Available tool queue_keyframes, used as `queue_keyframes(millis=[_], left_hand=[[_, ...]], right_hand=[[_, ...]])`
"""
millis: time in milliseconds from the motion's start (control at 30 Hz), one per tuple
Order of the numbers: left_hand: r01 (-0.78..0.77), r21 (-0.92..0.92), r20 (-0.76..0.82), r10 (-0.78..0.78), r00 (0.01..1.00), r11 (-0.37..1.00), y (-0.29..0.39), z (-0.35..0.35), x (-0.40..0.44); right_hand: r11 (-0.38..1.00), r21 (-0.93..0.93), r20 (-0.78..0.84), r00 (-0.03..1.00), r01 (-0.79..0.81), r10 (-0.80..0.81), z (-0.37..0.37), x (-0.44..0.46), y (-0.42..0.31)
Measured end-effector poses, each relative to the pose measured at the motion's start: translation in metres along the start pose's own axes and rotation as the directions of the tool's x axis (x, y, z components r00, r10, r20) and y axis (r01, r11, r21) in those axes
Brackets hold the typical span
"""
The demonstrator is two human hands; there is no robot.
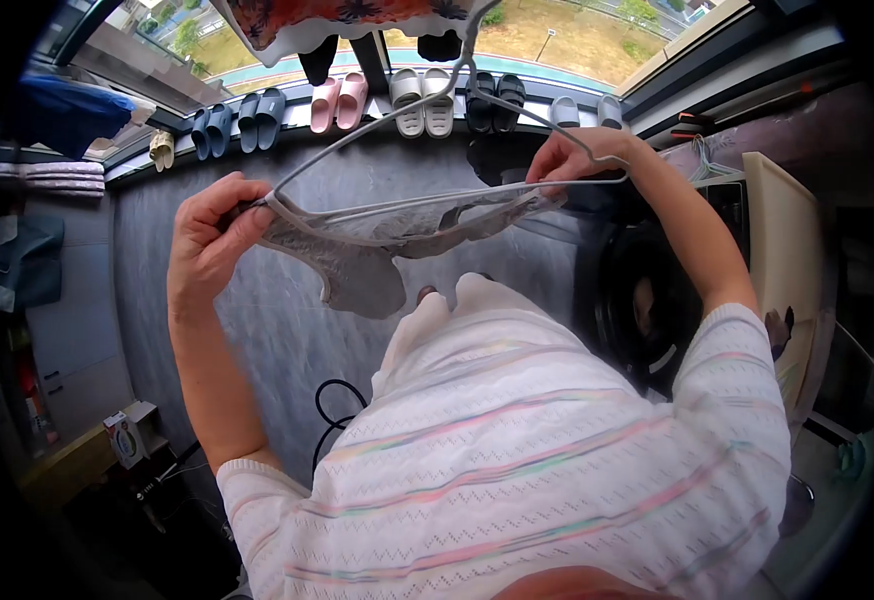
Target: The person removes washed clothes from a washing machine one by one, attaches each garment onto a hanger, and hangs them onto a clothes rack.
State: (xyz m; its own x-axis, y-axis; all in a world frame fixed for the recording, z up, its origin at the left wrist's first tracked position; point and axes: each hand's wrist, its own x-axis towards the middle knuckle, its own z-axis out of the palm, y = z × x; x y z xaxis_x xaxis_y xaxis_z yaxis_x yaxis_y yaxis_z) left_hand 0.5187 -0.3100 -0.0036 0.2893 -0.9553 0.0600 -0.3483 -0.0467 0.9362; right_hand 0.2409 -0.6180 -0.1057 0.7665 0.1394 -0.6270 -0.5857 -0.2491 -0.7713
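Note:
A grey wire clothes hanger (pixel 357 130) spans the space in front of my chest, its hook at the top. Grey lace underwear (pixel 357 275) hangs along its lower bar, the band stretched from side to side. My left hand (pixel 215 235) is closed on the hanger's left corner, pinching the edge of the underwear there. Close to the right corner, my right hand (pixel 582 160) has its fingers pressed together on the other end of the underwear. Part of its fingertips is hidden behind the hanger and cloth.
Several pairs of slippers (pixel 339 102) line the window sill. Patterned cloth (pixel 347 25) hangs overhead. A black front-loading washer (pixel 647 300) stands to the right, with more hangers (pixel 707 155) behind it. A dark hose (pixel 332 400) lies on the grey floor (pixel 257 330). Cabinets (pixel 77 310) stand left.

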Motion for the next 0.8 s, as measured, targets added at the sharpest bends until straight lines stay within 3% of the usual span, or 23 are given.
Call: queue_keyframes(millis=[33,133,167,267,300,400,600,633,767,800], left_hand=[[0.019,-0.006,-0.006,-0.019,1.000,1.000,-0.004,-0.006,-0.001],[0.055,-0.008,-0.017,-0.055,0.998,0.998,-0.017,-0.020,-0.003],[0.053,0.004,-0.015,-0.053,0.999,0.999,-0.022,-0.023,-0.004],[0.032,0.064,-0.036,-0.030,0.999,0.997,-0.033,-0.030,-0.004],[0.025,0.090,-0.049,-0.020,0.999,0.996,-0.037,-0.030,-0.004],[0.053,0.074,-0.042,-0.050,0.998,0.996,-0.044,-0.029,-0.003],[-0.003,0.149,0.036,-0.002,0.999,0.989,-0.050,-0.020,0.005],[-0.016,0.136,0.048,0.010,0.999,0.991,-0.050,-0.017,0.006],[-0.022,0.048,0.060,0.019,0.998,0.999,-0.053,-0.008,0.006],[-0.013,0.016,0.055,0.012,0.998,1.000,-0.054,-0.007,0.005]], right_hand=[[1.000,-0.003,-0.017,0.999,0.028,-0.028,0.004,-0.006,0.000],[0.938,-0.342,-0.110,0.994,-0.052,0.015,0.012,-0.025,-0.010],[0.893,-0.450,-0.135,0.986,0.031,-0.102,0.012,-0.028,-0.002],[0.737,-0.661,-0.299,0.951,-0.144,-0.083,0.021,-0.041,0.000],[0.728,-0.651,-0.349,0.936,-0.217,-0.033,0.024,-0.046,-0.004],[0.651,-0.721,-0.378,0.922,-0.237,-0.083,0.030,-0.056,-0.004],[0.651,-0.738,-0.338,0.932,-0.178,-0.129,0.027,-0.052,-0.031],[0.655,-0.744,-0.318,0.932,-0.131,-0.175,0.025,-0.050,-0.035],[0.687,-0.715,-0.280,0.953,-0.129,-0.112,0.021,-0.038,-0.070],[0.711,-0.700,-0.265,0.949,-0.066,-0.173,0.019,-0.036,-0.069]])
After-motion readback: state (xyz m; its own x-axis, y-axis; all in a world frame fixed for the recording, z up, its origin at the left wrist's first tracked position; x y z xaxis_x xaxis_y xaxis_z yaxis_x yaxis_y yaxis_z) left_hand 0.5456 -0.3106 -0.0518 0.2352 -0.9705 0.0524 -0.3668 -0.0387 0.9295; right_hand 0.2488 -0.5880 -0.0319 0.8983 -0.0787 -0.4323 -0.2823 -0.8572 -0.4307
